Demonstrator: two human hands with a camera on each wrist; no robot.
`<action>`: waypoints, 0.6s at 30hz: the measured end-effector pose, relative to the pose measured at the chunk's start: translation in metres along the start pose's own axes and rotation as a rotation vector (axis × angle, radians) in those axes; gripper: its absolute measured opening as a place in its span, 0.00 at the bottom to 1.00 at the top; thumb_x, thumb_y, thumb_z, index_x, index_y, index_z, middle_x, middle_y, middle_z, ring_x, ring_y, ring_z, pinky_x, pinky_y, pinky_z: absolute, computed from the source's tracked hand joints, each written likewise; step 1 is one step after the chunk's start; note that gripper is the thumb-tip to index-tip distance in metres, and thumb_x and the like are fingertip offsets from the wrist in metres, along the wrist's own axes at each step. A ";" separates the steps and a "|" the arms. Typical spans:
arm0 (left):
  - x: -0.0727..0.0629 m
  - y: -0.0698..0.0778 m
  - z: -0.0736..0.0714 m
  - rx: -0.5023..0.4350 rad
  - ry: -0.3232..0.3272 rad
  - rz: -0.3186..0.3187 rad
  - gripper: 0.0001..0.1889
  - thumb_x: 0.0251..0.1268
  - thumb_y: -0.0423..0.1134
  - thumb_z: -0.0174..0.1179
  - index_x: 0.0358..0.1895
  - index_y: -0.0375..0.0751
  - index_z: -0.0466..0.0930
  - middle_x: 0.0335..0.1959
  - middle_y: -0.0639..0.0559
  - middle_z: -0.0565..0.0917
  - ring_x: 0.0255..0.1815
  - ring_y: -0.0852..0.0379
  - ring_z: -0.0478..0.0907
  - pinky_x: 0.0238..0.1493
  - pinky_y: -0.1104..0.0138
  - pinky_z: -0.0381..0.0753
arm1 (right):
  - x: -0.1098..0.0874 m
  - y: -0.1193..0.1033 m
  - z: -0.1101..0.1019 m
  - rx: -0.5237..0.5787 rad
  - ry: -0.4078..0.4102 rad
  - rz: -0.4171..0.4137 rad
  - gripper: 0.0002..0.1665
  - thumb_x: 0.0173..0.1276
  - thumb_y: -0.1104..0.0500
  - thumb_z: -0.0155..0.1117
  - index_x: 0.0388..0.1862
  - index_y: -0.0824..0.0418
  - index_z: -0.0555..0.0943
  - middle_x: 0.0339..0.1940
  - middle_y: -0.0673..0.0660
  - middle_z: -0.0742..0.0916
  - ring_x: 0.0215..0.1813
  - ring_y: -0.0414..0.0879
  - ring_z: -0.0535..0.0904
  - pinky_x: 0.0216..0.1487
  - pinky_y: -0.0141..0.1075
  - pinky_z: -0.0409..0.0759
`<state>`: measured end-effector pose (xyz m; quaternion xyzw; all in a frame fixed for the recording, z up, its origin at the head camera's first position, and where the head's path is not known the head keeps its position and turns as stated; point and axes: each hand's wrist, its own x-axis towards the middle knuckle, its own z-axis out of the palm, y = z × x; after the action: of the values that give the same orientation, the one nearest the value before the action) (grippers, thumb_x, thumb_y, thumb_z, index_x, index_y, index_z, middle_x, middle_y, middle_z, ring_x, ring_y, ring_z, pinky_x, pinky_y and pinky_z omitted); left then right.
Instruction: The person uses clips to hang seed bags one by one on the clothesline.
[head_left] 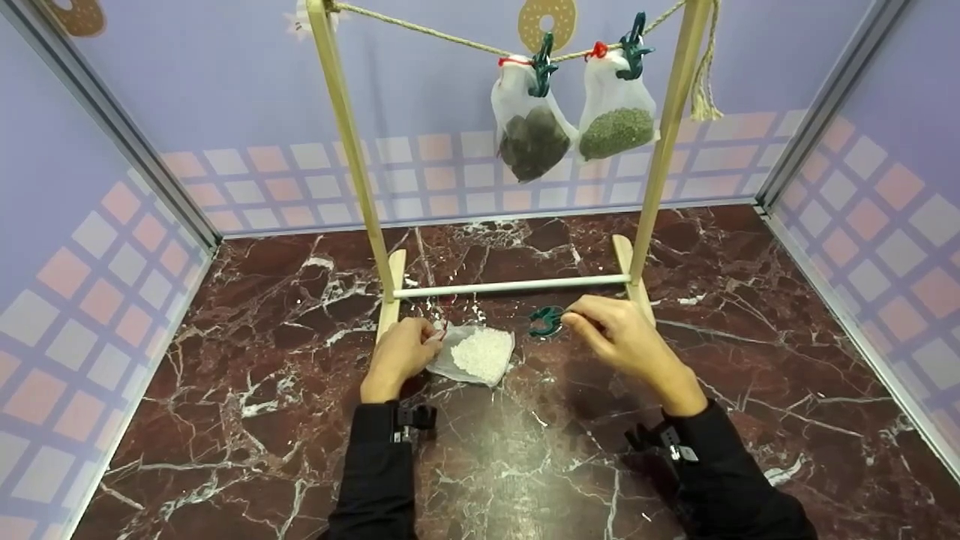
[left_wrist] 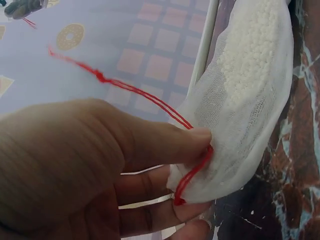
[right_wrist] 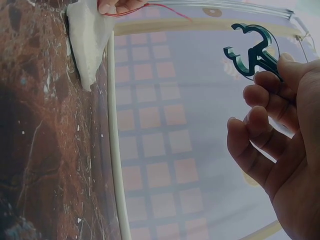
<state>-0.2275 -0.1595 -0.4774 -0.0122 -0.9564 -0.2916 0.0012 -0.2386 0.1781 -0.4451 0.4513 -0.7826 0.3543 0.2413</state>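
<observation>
My left hand [head_left: 403, 352] pinches the neck of a white mesh drawstring bag [head_left: 480, 355] between thumb and fingers. White grains fill the bag's far part, and its red drawstring [left_wrist: 145, 95] trails out past the thumb. The bag lies close over the dark marbled table in the head view. To its right, my right hand [head_left: 619, 334] holds a dark green plastic clip [head_left: 546, 321] by its handle end, between thumb and index finger. In the right wrist view the clip's curved jaws point away from the hand with nothing between them; the other fingers are loosely bent.
Behind the hands stands a wooden frame [head_left: 352, 150] with a white crossbar [head_left: 514, 286] low down. Two mesh bags, one with dark contents [head_left: 534, 142] and one with green [head_left: 619, 133], hang by green clips from its rope [head_left: 420, 28]. Patterned walls enclose the table [head_left: 247, 360].
</observation>
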 end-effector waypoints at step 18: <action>-0.007 0.021 -0.018 -0.043 0.183 0.197 0.03 0.65 0.35 0.66 0.38 0.39 0.86 0.26 0.53 0.84 0.25 0.55 0.76 0.33 0.57 0.77 | 0.001 -0.004 -0.002 0.028 -0.007 -0.011 0.04 0.75 0.63 0.63 0.37 0.59 0.82 0.27 0.47 0.81 0.29 0.38 0.75 0.30 0.33 0.76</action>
<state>-0.2204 -0.1520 -0.4509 -0.0793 -0.9401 -0.3103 0.1168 -0.2357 0.1782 -0.4419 0.4601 -0.7759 0.3625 0.2342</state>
